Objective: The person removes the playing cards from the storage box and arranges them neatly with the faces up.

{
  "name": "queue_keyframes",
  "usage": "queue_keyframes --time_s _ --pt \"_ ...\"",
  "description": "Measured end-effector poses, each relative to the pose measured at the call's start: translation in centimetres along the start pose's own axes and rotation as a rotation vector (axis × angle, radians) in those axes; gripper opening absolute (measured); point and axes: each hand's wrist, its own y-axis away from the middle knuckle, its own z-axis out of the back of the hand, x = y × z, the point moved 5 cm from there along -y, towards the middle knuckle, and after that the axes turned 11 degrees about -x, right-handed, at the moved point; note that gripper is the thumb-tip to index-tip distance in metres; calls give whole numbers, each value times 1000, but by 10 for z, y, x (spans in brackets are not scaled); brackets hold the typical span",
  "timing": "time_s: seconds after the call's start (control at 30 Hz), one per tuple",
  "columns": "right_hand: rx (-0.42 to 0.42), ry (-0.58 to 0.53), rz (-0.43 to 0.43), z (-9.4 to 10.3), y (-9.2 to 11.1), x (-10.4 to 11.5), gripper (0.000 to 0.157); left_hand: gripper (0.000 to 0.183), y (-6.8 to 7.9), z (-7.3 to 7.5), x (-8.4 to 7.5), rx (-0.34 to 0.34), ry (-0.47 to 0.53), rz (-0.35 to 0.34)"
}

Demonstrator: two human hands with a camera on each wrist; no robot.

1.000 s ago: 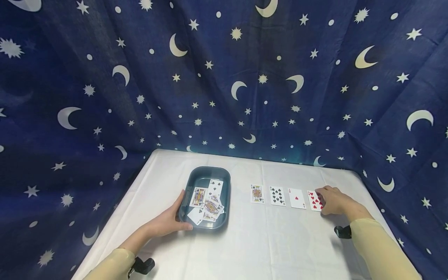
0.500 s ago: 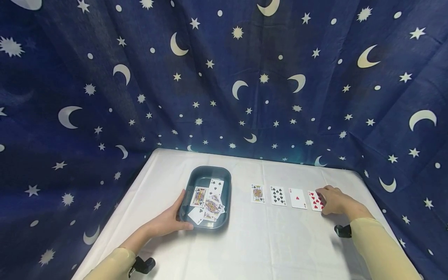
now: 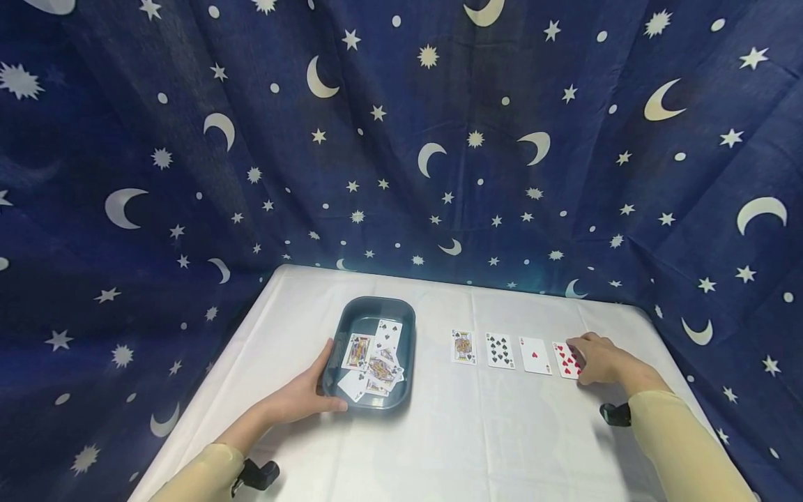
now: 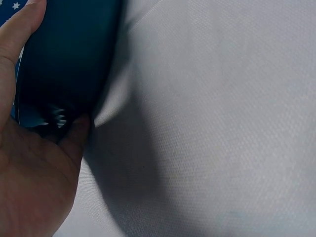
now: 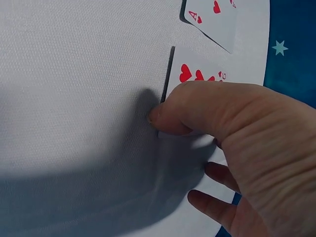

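My left hand [image 3: 302, 399] grips a dark teal tray [image 3: 360, 326] at its left side, with the thumb at the near corner and the fingers along the far left wall. Several playing cards [image 3: 386, 336] lie loosely overlapped inside it. At the right, my right hand [image 3: 600, 360] holds the edges of a hearts playing card [image 5: 183, 61] flat on the table. In the right wrist view the thumb covers part of this card. To its left, in a row, lie the ace of hearts [image 3: 534, 357], a spades number card [image 3: 500, 351] and a face card [image 3: 463, 347].
A white cloth [image 3: 439, 439] covers the table. Behind and at both sides hangs a dark blue curtain [image 3: 376, 153] with moons and stars. Black wrist cameras [image 3: 258, 475] sit under both cream sleeves [image 3: 680, 439].
Both hands keep their places on the tray and the hearts card. The view shifts very slightly; nothing else visibly moves.
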Motion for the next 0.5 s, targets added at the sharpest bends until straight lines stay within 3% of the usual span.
queue_keyframes --time_s 0.17,0.33,0.47,0.5 --pt "-39 -12 12 2 0 0 85 122 1 0 -3 -13 -8 -6" --pt "-170 5 56 15 -3 7 81 121 8 5 -19 -6 33 -2" --pt "-263 40 120 24 -10 28 79 120 13 9 -33 13 52 -15" --pt "-286 48 143 26 -11 37 79 120 11 8 -29 11 43 -18"
